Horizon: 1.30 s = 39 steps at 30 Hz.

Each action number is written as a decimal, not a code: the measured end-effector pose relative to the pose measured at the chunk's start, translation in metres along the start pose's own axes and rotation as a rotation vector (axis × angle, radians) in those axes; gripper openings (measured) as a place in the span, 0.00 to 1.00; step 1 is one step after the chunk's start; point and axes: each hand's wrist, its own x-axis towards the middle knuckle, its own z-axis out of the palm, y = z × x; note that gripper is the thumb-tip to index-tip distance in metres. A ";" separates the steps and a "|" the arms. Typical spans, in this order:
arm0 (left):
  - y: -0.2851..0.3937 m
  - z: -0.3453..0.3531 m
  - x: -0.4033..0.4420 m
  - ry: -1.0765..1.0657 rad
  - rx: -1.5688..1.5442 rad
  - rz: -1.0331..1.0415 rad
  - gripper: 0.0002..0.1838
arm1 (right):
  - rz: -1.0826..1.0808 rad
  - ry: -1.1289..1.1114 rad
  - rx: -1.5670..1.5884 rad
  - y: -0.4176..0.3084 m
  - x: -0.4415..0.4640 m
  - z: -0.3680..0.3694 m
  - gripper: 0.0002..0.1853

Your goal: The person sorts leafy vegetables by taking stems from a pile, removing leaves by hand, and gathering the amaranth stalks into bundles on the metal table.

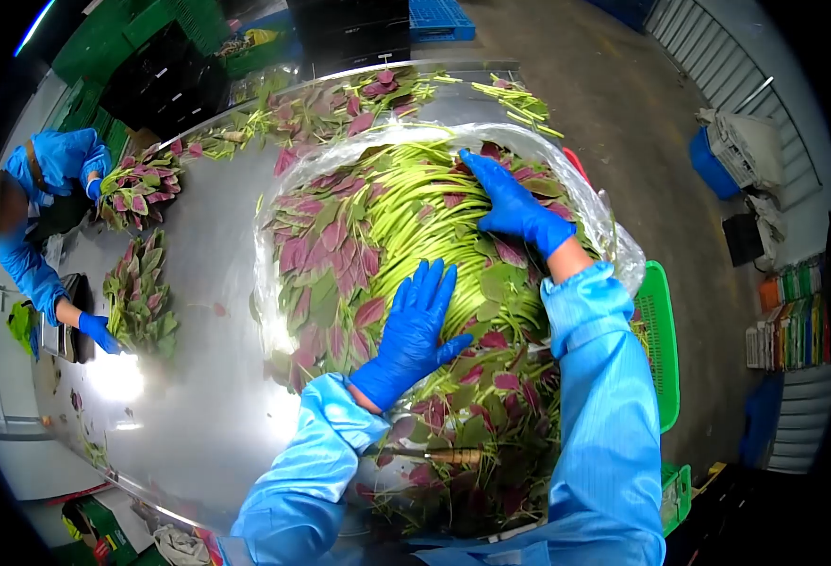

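A large heap of amaranth greens (425, 212), with long green stems and purple-and-green leaves, lies in an opened clear plastic bag (263, 274) in front of me. My left hand (411, 330), in a blue glove, rests on the near stems with its fingers stretched out. On the far right side of the heap, my right hand (515, 203), gloved in blue too, lies against the stems with thumb and fingers apart. Neither hand is closed round anything. Close below my left hand, a wooden-handled knife (453, 456) lies among loose leaves.
Across the metal table (213, 311), a co-worker (57, 160) in blue sleeves handles a bunch of greens (140, 189); another bunch (142, 297) lies nearer. A green basket (659, 344) stands right of my right arm. Cut stems (519, 106) lie along the far edge.
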 end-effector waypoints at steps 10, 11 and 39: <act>-0.016 0.030 -0.003 -0.153 0.229 -0.059 0.53 | 0.040 -0.291 -0.051 0.012 0.032 -0.003 0.54; -0.016 0.031 -0.004 -0.155 0.226 -0.062 0.53 | 0.046 -0.265 -0.097 0.010 0.030 -0.002 0.54; -0.097 -0.029 0.021 0.274 0.089 -0.073 0.36 | -0.018 -0.183 0.096 0.003 0.020 0.005 0.43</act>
